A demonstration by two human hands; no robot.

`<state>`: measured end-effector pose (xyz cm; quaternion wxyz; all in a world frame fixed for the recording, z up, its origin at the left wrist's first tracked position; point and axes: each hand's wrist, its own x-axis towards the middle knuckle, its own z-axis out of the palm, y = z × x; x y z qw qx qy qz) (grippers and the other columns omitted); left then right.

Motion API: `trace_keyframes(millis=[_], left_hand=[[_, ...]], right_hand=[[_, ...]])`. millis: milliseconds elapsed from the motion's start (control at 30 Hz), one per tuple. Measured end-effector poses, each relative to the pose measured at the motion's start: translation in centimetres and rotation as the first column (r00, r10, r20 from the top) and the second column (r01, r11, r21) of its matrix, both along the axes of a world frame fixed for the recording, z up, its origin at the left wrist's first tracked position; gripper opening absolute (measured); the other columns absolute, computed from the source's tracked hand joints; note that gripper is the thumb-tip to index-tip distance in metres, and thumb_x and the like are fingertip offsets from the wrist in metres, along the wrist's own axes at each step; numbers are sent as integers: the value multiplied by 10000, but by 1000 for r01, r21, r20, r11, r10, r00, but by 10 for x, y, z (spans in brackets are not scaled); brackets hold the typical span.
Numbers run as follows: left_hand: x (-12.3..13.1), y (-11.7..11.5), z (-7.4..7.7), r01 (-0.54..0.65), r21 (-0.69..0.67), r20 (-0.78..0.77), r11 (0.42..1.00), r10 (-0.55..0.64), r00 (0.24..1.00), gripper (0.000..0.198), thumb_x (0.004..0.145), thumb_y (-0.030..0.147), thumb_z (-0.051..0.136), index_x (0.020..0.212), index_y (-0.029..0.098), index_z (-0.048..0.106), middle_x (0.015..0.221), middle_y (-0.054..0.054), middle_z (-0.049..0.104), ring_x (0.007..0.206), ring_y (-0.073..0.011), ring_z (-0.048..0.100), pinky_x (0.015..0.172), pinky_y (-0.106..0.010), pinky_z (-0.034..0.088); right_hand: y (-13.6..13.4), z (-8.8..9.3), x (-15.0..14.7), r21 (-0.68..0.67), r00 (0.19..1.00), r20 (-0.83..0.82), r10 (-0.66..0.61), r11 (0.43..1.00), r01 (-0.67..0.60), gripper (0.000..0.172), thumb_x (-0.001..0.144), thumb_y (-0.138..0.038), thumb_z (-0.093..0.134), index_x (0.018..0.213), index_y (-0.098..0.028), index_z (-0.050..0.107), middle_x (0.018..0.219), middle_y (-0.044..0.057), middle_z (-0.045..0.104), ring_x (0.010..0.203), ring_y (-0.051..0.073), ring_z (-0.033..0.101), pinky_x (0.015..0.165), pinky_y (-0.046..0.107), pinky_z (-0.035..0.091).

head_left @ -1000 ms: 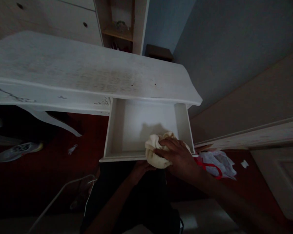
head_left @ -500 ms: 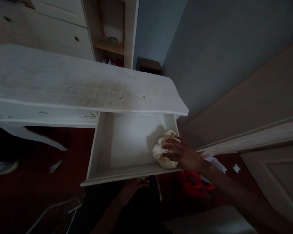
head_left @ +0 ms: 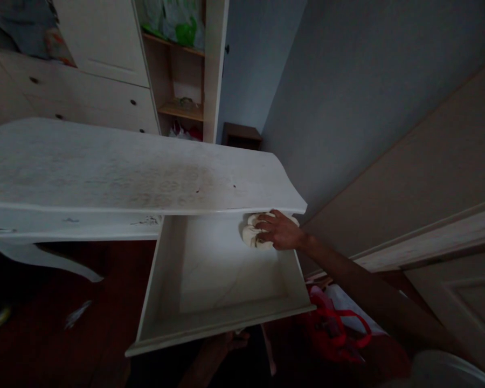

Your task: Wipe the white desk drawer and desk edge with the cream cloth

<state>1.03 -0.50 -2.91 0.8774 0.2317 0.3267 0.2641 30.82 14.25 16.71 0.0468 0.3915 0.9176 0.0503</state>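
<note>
Head view shows the right hand (head_left: 281, 231) with its fingers curled over a bunched cream cloth (head_left: 251, 237), gripping it at the back right of the pulled-out white drawer (head_left: 210, 275), just by the front edge of the stained white table (head_left: 105, 175). Below the drawer's front, the left hand (head_left: 225, 345) is dim and partly hidden; how far it is closed, or on what, I cannot tell. A red bag (head_left: 327, 334) lies on the floor to the right.

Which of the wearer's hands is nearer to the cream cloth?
Right. The right hand holds the cloth at the far right corner of the drawer; the left hand is outside, near the drawer's front.
</note>
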Motion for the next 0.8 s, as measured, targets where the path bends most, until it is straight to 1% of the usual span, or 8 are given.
trace_keyframes(millis=[100, 233, 367, 500, 567, 667, 733, 800], left_hand=[[2, 3, -2, 14, -37, -30, 999, -15, 999, 560, 623, 487, 853, 1076, 191, 713, 928, -127, 750, 852, -319, 707, 834, -511, 554], [2, -1, -10, -11, -25, 37, 1000, 12, 999, 613, 611, 515, 851, 1113, 193, 708, 972, -139, 753, 872, -330, 710, 846, -521, 545], [-2, -6, -17, -36, 11, 83, 999, 35, 996, 647, 593, 576, 838, 1092, 180, 725, 1047, -171, 739, 923, -342, 700, 879, -524, 528], [-3, -6, -19, -7, 3, 90, 1000, 7, 996, 628, 572, 603, 837, 1021, 173, 745, 1050, -178, 734, 929, -339, 695, 892, -530, 515], [-2, -4, -19, 5, -1, 73, 1000, -4, 997, 607, 556, 617, 837, 960, 171, 755, 1062, -179, 726, 939, -343, 690, 899, -535, 507], [0, 1, -20, 67, 22, -1, 998, -67, 998, 547, 552, 593, 845, 901, 184, 746, 1027, -157, 721, 946, -364, 678, 898, -552, 499], [1, 4, -18, 100, 44, -45, 994, -98, 994, 434, 648, 528, 819, 924, 205, 726, 1010, -127, 713, 953, -342, 667, 877, -523, 516], [-1, 5, -13, 102, 64, -67, 993, -98, 993, 346, 810, 449, 714, 1052, 203, 678, 1088, -99, 678, 991, -278, 648, 867, -470, 536]], right_hand=[[-1, -5, -2, -14, 999, 20, 28, 1000, -28, 361, 777, -159, 618, 1072, -340, 723, 1317, 29, 625, 1345, 292, 415, 1091, 514, 298], [-3, -17, -17, -39, 990, 50, 131, 991, -129, 374, 778, -196, 658, 1123, -334, 707, 1311, 23, 631, 1335, 268, 433, 1141, 508, 241], [-9, -16, -41, 41, 978, -9, 206, 978, -206, 354, 811, -198, 651, 1123, -357, 703, 1344, -11, 617, 1356, 246, 421, 1178, 488, 194], [-14, 13, -57, 226, 961, -178, 212, 959, -170, 323, 866, -232, 621, 1149, -376, 683, 1344, -27, 615, 1390, 209, 386, 1161, 462, 255], [-10, 36, -58, 307, 933, -293, 208, 945, -114, 317, 885, -259, 608, 1174, -373, 674, 1341, -11, 612, 1389, 214, 395, 1126, 447, 320], [9, 73, -48, 405, 870, -453, 198, 914, 3, 412, 871, -234, 613, 1262, -362, 632, 1340, 27, 594, 1353, 246, 445, 1082, 457, 387], [30, 91, -37, 434, 842, -516, 155, 895, 101, 479, 851, -212, 612, 1304, -368, 604, 1340, 33, 581, 1321, 260, 474, 1080, 475, 396], [55, 101, -26, 433, 843, -533, 75, 880, 195, 509, 823, -208, 617, 1314, -343, 605, 1348, 48, 572, 1291, 275, 490, 1089, 490, 387]])
